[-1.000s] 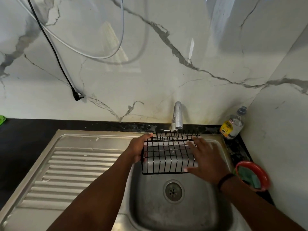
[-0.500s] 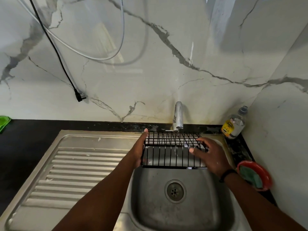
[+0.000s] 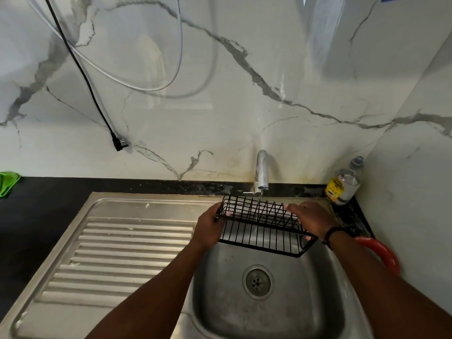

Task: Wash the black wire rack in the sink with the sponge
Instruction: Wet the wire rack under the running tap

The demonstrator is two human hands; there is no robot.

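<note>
The black wire rack (image 3: 261,231) hangs over the steel sink (image 3: 220,289), just under the tap (image 3: 261,172), where a thin stream of water falls onto it. My left hand (image 3: 210,227) grips its left end, fingers curled round the wires. My right hand (image 3: 311,220) holds the right end, fingers wrapped over the rim. The rack is tilted, its open side turned partly up and toward me. The sponge is hidden behind my right forearm.
A red bowl (image 3: 381,253) sits on the counter right of the sink, partly behind my right arm. A clear bottle with a yellow label (image 3: 343,184) stands in the back right corner. The ribbed drainboard (image 3: 117,255) lies left. A black plug (image 3: 119,143) dangles against the marble wall.
The rack has been turned from standing on edge to tilted with its open side up. My right hand moved from its face to gripping its right end.
</note>
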